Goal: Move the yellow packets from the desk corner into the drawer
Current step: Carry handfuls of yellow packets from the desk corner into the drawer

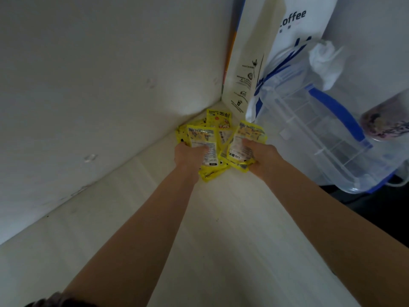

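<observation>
Head view, single frame. Landmark: the pile of yellow packets (218, 134), lying on the pale desk (221, 240) in the corner where two white walls meet. Left hand (188, 155): at the near-left edge of the pile, its grip pinching one packet (202, 140) that stands tilted up toward the camera, thumb on the printed face, remaining fingers hidden behind it. Right hand (260, 158): at the near-right edge of the pile, its grip pinching a second packet (246, 140) in the same manner, thumb across the front, a few more yellow edges bunched under the palm. Further packets lie loose between and behind the two hands, one (218, 119) propped upright at the far side against the corner; exact count cannot be told. Both bare forearms run from the bottom of the frame to the pile; a dark sleeve (55, 301) shows at the lower left. Just behind and right of the pile: a tall white paper bag (245, 63) with small black printing. Right of the pile: a white bag lettered "offee" (294, 21), and before it a clear plastic storage box with blue clips (321, 129), tilted. A white crumpled cloth or tissue (324, 60) rests above the box. Far right of the pile: a blurred pinkish patterned object (385, 125), not identifiable. No drawer appears.
</observation>
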